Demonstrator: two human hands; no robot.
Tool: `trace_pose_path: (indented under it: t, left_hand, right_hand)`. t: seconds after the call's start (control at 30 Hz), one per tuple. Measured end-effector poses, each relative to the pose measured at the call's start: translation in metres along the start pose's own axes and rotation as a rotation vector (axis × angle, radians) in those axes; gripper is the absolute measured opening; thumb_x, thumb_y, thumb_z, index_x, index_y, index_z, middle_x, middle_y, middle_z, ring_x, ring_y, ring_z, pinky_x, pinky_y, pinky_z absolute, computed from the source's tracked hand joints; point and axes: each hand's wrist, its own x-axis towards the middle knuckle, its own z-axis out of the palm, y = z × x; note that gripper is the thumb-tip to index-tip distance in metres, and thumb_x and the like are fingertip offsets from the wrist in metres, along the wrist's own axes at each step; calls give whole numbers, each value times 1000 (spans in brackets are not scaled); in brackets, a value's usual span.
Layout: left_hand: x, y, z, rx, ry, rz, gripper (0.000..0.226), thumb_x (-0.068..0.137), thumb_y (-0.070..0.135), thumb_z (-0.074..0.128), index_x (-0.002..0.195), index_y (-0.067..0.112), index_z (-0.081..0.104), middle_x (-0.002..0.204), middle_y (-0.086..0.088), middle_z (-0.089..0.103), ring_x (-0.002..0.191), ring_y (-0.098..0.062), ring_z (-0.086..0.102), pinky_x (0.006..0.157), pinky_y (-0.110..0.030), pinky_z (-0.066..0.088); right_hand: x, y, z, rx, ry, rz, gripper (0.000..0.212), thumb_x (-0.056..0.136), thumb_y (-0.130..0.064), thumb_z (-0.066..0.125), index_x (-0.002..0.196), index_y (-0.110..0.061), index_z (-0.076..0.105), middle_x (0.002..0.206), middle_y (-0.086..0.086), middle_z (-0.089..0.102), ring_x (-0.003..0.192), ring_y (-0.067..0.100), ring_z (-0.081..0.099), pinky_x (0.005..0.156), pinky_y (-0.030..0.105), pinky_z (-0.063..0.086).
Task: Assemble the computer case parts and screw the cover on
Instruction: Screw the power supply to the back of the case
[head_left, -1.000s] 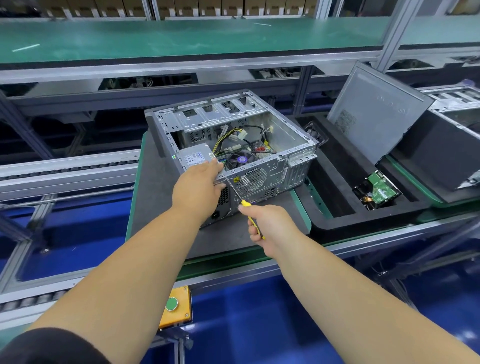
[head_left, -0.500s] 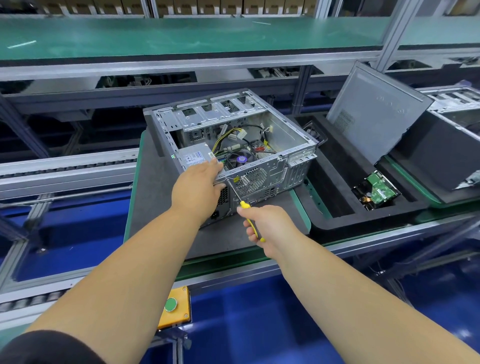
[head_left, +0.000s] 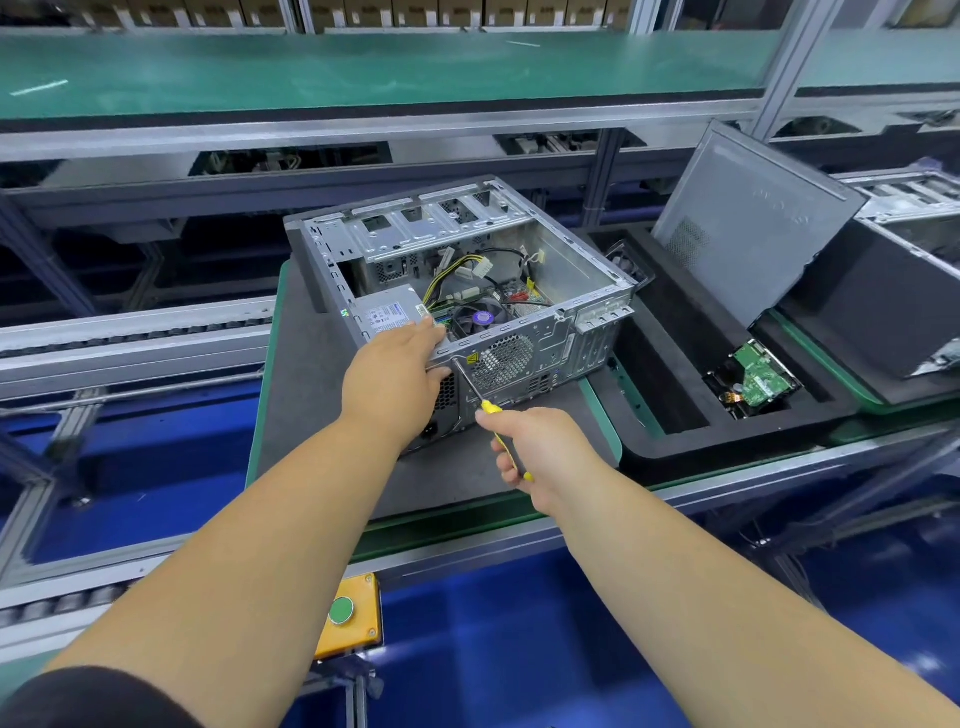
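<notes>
Left hand (head_left: 392, 376) gripping the open case's (head_left: 550, 332) rear top edge — right hand (head_left: 540, 449) just below it, fingers wrapped round a yellow screwdriver (head_left: 485, 405), tip on the rear panel.

The computer case (head_left: 519, 291) is lying open on top, leaving room to reach in from above. Cables (head_left: 467, 270) are crowding its middle; the foam tray (head_left: 670, 410) is blocking the right side.

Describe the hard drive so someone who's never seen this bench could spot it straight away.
Start at the open computer case in the middle of the bench, then look right to the black foam tray beside it. The hard drive lies in the tray's small right-hand pocket, below the leaning grey side cover. Its bright green circuit board faces up, the only green part in the tray.
</notes>
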Motion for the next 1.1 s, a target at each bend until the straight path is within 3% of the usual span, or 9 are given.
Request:
trace_pose_path:
  t: [0.2,0.37,0.53,0.6,0.7,0.9,1.03,1.1]
  left_hand:
    - [0,0,0,3,-4,-12,49,92,31,64,139,22,52,146,1,49,129,-25,47,101,-39,41]
    - [0,1,0,6,-11,-11,49,93,31,63,140,23,51,147,2,48,131,-24,45,103,-39,40]
    - [0,0,0,5,-11,-13,49,93,32,63,140,24,50,148,3,47,134,-22,43,104,-37,39]
    - [0,-1,0,4,-12,-20,49,93,33,62,140,25,50,148,4,47,134,-22,43,104,-37,39]
    - [-1,0,1,1,-9,-24,49,93,33,63,140,25,51,147,4,48,134,-22,43,104,-37,39]
    - [-1,1,-1,0,-15,-15,49,93,31,62,140,22,50,148,2,48,133,-23,44,105,-38,38]
    - [-1,0,-1,0,-14,-9,49,94,31,62,141,22,50,148,2,47,134,-23,43,106,-38,38]
    - [-1,0,-1,4,-12,-8,49,93,31,62,140,22,51,147,2,48,133,-23,44,105,-37,38]
  right_hand:
    - [-1,-1,3,-126,20,12,35,100,-40,55,85,-10,64,75,1,68,52,12,45,43,20,37]
    - [-2,-3,5,-45,-15,75,46,104,-43,44,81,-8,65,69,3,66,49,11,39,40,18,32]
    - [-4,1,6,-9,-23,14,25,91,-33,70,86,-11,60,76,4,55,52,12,42,42,20,34]
    - [-2,2,4,-92,46,-28,24,91,-31,71,82,-11,61,73,3,57,52,12,43,45,22,36]
    - [-1,1,3,-209,94,-48,32,96,-41,61,81,-13,64,72,-2,65,52,12,46,46,22,36]
    - [-2,-4,6,-61,-4,80,52,106,-42,39,75,-8,64,54,0,62,44,11,35,35,16,27]
    - [-5,0,4,-21,-11,33,32,94,-40,65,86,-10,58,76,6,55,50,12,37,41,20,29]
    - [-5,0,3,-38,25,3,26,92,-33,70,84,-10,58,75,4,54,51,11,39,42,20,31]
